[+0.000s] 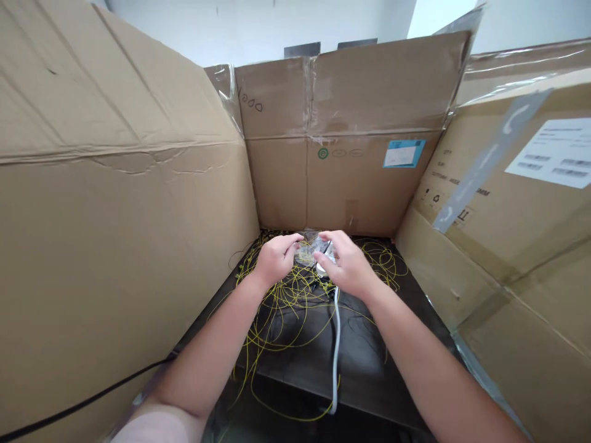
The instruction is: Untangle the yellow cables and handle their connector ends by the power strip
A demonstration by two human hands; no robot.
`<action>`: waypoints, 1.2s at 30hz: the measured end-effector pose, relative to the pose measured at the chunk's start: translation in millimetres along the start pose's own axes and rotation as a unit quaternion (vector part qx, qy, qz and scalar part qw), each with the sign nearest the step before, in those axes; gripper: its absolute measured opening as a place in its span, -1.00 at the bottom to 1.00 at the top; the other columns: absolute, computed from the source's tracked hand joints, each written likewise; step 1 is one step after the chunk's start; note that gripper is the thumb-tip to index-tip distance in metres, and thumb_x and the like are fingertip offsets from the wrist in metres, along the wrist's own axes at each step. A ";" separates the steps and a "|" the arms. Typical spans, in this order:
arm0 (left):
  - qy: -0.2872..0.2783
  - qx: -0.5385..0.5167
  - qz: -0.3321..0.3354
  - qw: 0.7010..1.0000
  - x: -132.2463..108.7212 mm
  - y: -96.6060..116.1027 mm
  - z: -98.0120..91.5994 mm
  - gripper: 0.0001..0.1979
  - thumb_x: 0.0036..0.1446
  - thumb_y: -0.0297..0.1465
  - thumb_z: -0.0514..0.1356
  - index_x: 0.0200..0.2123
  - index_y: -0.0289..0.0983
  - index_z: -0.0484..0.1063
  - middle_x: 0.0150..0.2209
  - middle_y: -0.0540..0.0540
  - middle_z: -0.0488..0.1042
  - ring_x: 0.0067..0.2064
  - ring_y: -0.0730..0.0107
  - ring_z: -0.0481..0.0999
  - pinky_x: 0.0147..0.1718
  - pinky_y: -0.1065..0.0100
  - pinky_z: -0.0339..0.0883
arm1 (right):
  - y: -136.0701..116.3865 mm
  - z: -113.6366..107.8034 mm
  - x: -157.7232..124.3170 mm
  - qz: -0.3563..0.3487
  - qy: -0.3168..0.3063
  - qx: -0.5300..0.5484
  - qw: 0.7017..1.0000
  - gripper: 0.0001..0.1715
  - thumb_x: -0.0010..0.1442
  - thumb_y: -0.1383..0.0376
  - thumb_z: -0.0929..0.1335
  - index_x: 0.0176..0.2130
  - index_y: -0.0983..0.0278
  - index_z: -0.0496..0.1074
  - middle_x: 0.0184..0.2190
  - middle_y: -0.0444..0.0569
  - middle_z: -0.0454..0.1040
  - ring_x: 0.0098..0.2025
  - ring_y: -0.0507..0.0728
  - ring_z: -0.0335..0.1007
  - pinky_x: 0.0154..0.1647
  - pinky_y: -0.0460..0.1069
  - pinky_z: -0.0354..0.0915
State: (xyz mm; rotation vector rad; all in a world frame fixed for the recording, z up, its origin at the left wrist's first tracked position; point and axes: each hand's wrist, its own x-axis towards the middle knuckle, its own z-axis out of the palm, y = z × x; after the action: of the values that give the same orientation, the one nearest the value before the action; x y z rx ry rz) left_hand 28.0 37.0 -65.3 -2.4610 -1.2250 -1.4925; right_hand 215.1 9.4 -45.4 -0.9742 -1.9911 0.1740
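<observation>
Both of my hands reach to the far part of a dark tabletop (360, 344). My left hand (277, 255) hovers over a tangle of thin yellow wires (281, 298), fingers curved forward and thumb slightly apart. Facing it, my right hand (346, 264) has its thumb and fingers spread around a gap. Between the hands lies a clear plastic bag (305, 253), close to the fingertips; I cannot tell whether they touch it. Beneath the right hand is a white object (320, 269), partly hidden, near the end of a white cable (337, 344).
Cardboard walls stand at the left (124, 258), back (286, 184) and right (521, 258). More yellow wire loops (383, 261) lie at the back right. A black cable (92, 403) crosses the lower left. Small dark pieces (318, 286) sit near the white cable's far end.
</observation>
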 end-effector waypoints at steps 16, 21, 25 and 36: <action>0.048 -0.263 -0.244 0.932 -28.8 -19.8 12.3 -0.76 0.04 -0.33 0.14 -0.23 -0.34 0.38 -0.39 -0.13 0.53 -0.31 0.36 0.52 -0.27 0.31 0.37 | -3.7 7.2 9.5 0.003 0.058 0.014 0.998 -0.58 0.23 0.16 0.14 -0.52 0.28 0.36 -0.62 -0.11 0.31 -0.54 -0.01 0.22 -0.46 -0.11 0.13; 0.027 -0.249 -0.251 0.935 -37.9 -26.1 16.4 -0.78 0.04 -0.34 0.13 -0.25 -0.33 0.39 -0.38 -0.13 0.53 -0.30 0.36 0.51 -0.24 0.32 0.35 | -3.2 -8.1 -2.3 0.002 0.196 0.026 0.980 -0.67 0.20 0.21 0.19 -0.43 0.30 0.42 -0.53 -0.07 0.40 -0.49 0.02 0.30 -0.44 -0.09 0.21; 0.003 -0.209 -0.239 0.948 -43.2 -26.3 18.7 -0.79 0.07 -0.33 0.10 -0.25 -0.31 0.41 -0.35 -0.10 0.53 -0.32 0.38 0.50 -0.30 0.36 0.34 | -0.1 -13.0 -6.2 0.037 0.278 0.032 0.959 -0.68 0.18 0.20 0.22 -0.39 0.32 0.45 -0.58 -0.09 0.37 -0.54 0.00 0.28 -0.50 -0.09 0.20; 0.027 -0.060 -0.138 0.988 -46.0 -30.7 9.5 -0.84 0.10 -0.41 0.07 -0.31 -0.27 0.44 -0.27 -0.09 0.48 -0.23 0.36 0.43 -0.20 0.30 0.30 | 32.9 -8.1 4.4 0.144 0.249 0.125 0.949 -0.51 0.16 0.01 0.19 -0.43 0.35 0.41 -0.70 -0.15 0.22 -0.65 -0.04 0.12 -0.63 -0.11 0.08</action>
State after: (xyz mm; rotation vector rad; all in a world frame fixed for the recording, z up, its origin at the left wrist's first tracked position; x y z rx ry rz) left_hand 5.0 33.9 -116.3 -2.3815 -1.5627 -1.7320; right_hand 238.8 32.9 -52.9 -1.0199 -1.3261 0.3019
